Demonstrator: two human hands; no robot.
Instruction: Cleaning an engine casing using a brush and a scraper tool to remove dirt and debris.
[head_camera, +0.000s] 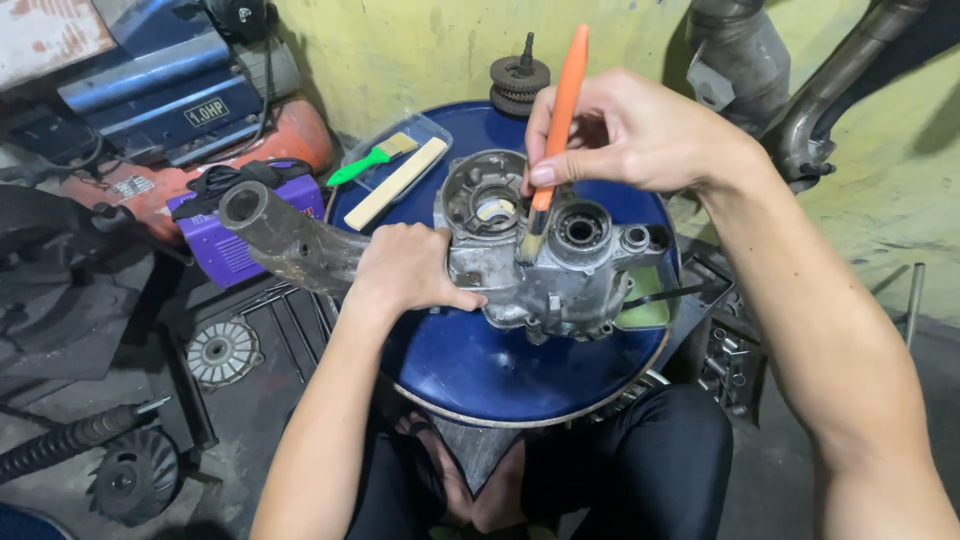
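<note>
the right hand (625, 130) is closed in a pen-like pinch around an orange-handled brush (556, 120), thumb and forefinger clamped low on the handle just above the ferrule. the brush's long axis runs steeply, handle tip up and slightly away from the fingers, bristles pointing down and a little toward the person. directly below those fingertips lies the grey metal engine casing (545, 250), and the bristles touch its top face in the strip between the large round opening on the thumb side and the bearing bore on the far side of the fingers. the left hand (405, 270) is curled shut over the near-left edge of the same casing, fingers folded on the metal and thumb stretched along its lower rim, so it braces the part from the side opposite the brush. the casing rests on a round blue drum top (500, 375), with its longer side running across from the left hand's knuckles toward the right wrist. the right hand is the nearer to the bores; the left only touches the outer wall. beyond the left fingers a clear tray (395, 160) holds a green-handled brush (372, 158) and a pale flat stick. above the right fingertips a stack of dark gears (518, 82) sits at the drum's far edge.
</note>
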